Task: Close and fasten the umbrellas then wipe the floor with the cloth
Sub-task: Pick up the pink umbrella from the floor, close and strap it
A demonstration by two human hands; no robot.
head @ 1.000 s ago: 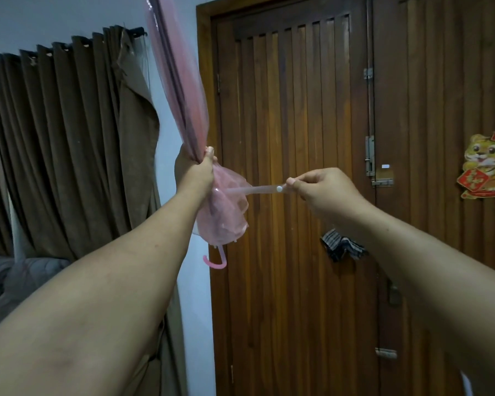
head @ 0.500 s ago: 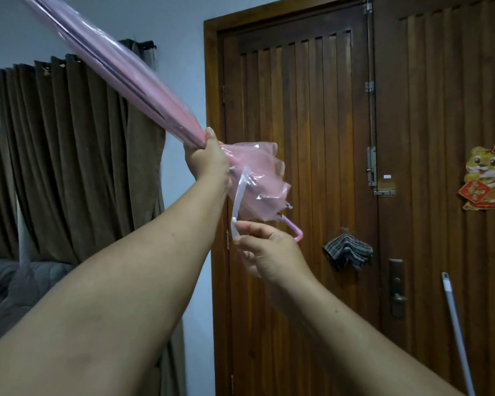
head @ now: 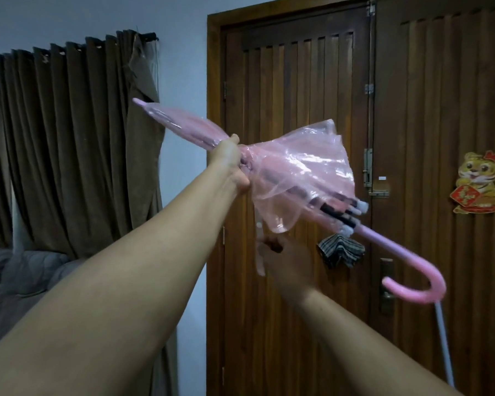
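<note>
Pink umbrella [head: 295, 172], folded but not yet fastened, is held aloft before the wooden door [head: 297, 81], tip toward the brown curtain [head: 69, 138], hooked handle [head: 417, 284] low on the right. A second ago it stood near upright; it has since swung down to a shallow slant. The left hand [head: 230, 164] grips the gathered canopy mid-length, fingers clamped round it. The loose skirt of clear plastic flares beyond that grip. The fastening strap [head: 259, 247] now hangs down slack instead of being pulled out sideways. The right hand [head: 286, 261] has dropped beneath it and is blurred; whether its fingers pinch the strap cannot be told. Judgement: wrapping is under way, closure not achieved. A checked cloth [head: 340, 250] hangs on the door. A pale pole [head: 443, 338] leans at right, its ends hidden. No floor visible.
</note>
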